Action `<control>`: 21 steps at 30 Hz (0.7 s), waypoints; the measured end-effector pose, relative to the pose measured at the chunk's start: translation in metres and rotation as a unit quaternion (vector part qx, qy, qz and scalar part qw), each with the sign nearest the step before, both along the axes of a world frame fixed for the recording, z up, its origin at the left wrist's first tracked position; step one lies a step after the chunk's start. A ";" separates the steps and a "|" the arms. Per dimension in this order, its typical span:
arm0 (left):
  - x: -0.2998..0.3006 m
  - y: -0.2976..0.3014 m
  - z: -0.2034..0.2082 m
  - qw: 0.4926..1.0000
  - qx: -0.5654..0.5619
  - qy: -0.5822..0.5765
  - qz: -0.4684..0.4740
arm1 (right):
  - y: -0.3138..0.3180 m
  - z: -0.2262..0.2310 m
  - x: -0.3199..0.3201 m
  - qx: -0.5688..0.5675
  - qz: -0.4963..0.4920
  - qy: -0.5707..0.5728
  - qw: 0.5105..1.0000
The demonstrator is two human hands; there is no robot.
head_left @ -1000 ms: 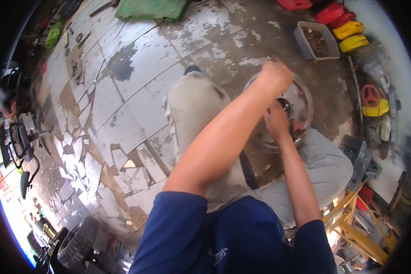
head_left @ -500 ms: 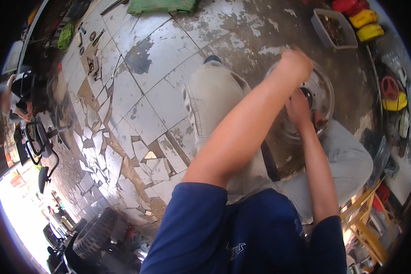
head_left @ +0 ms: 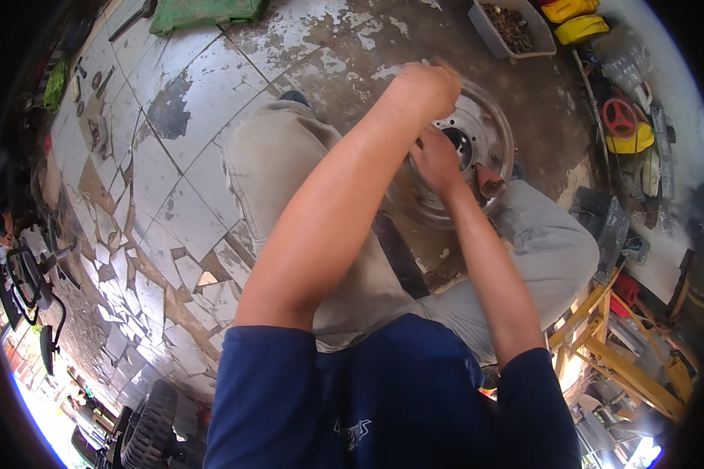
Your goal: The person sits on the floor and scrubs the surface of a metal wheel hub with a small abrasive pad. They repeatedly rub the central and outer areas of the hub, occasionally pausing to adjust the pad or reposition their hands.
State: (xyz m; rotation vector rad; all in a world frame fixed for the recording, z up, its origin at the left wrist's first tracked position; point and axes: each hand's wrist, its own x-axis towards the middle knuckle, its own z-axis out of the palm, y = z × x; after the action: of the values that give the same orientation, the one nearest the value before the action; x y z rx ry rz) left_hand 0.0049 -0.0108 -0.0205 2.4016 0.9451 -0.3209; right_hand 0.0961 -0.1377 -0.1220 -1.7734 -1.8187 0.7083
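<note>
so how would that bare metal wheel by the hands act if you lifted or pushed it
The metal wheel is probably stiff and fairly heavy, judging by its broad metal disc and rim. With its face turned upward, it seems likelier to slide than roll; stood on its round edge, it could roll.

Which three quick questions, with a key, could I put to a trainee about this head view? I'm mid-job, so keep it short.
1. True or false: the left hand is higher in the picture than the right hand.

2. What colour is the large flat-looking object at the top edge, left of centre?
A. Blue
B. Green
C. Red

3. Fill the gap: seen from the metal wheel, the grey bin lies toward the picture's upper ____ corner.

Key: 1 true; 2 B; 3 right.
</note>
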 end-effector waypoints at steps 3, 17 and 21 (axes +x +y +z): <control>0.002 -0.001 0.000 1.000 -0.004 -0.005 0.002 | 0.005 0.002 -0.007 -0.006 0.004 -0.003 1.000; 0.001 -0.006 0.006 1.000 -0.004 0.003 0.018 | 0.005 0.009 -0.009 -0.020 0.006 -0.018 1.000; -0.003 -0.005 0.004 1.000 0.003 -0.012 0.014 | 0.004 0.018 0.006 -0.075 0.021 -0.065 0.995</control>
State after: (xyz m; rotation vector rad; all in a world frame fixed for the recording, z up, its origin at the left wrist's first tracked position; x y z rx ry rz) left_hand 0.0017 -0.0160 -0.0167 2.3898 0.9692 -0.2775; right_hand 0.1020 -0.1334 -0.1040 -1.9238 -1.9369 0.7809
